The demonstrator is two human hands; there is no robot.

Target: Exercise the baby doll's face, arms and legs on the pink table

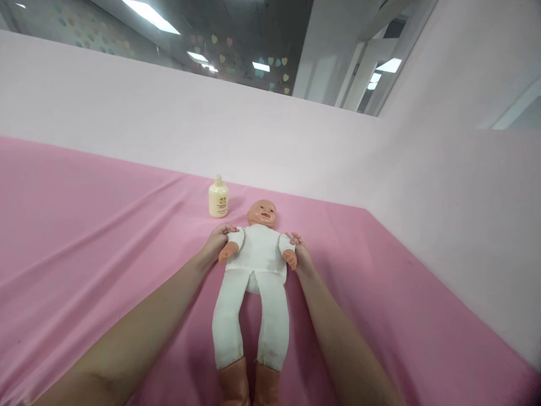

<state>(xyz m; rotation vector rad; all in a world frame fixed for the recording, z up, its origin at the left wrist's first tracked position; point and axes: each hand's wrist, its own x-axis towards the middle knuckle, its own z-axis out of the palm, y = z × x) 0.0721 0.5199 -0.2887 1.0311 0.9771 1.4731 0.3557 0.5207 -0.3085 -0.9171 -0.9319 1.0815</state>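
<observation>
A baby doll (262, 248) with a white cloth body lies on its back on the pink sheet (127, 237), head toward the wall and feet toward me. Its head, hands and lower legs are bare and skin-toned. My left hand (217, 237) is closed on the doll's upper arm at the left of the picture, fingertips on the white sleeve. On the other side, my right hand (301, 248) has its fingers curled around the opposite upper arm. The doll's arms partly hide both hands. Beyond its head, to the left, stands a cream-coloured bottle (218, 198) with a dark printed label.
A white wall (169, 124) rises behind the sheet and continues along the right side. Above it, a window (236, 39) shows ceiling lights and heart-shaped stickers. Creases run across the left part of the sheet.
</observation>
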